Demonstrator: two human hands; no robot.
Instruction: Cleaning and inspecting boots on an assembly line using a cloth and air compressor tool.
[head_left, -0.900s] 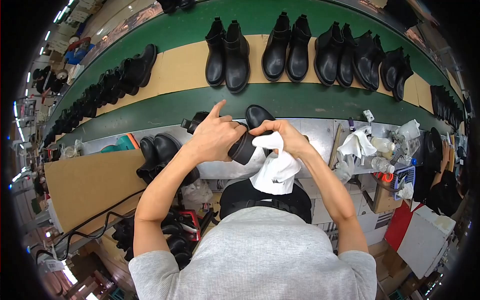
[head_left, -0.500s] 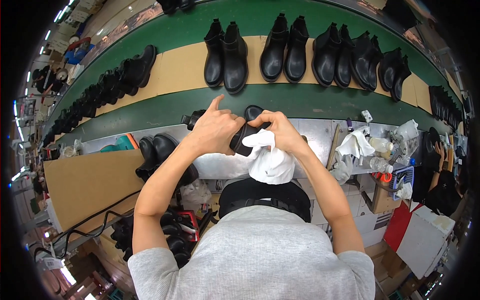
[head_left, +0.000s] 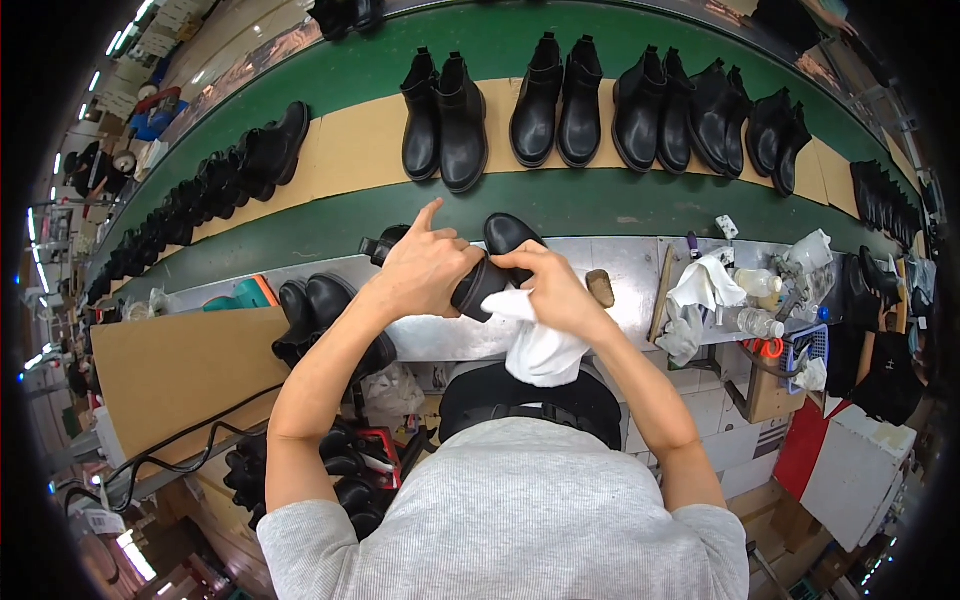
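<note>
My left hand grips a black ankle boot that lies tilted over the metal ledge, index finger stretched out past it. Part of that boot shows to the left of the hand, and the middle is covered by my fingers. In my right hand is a white cloth, bunched and hanging down toward me, one end against the held boot. Just beyond my right fingertips is the rounded toe of a second black boot; whether my fingers touch it I cannot tell.
Pairs of black boots stand on cardboard along the green conveyor. A brown block lies right of my hand. Farther right are another white cloth and plastic bottles. More boots and a cardboard box sit left.
My right hand and the cloth have shifted slightly right and toward me, and the brown block shows more fully. My left hand keeps its grip on the boot.
</note>
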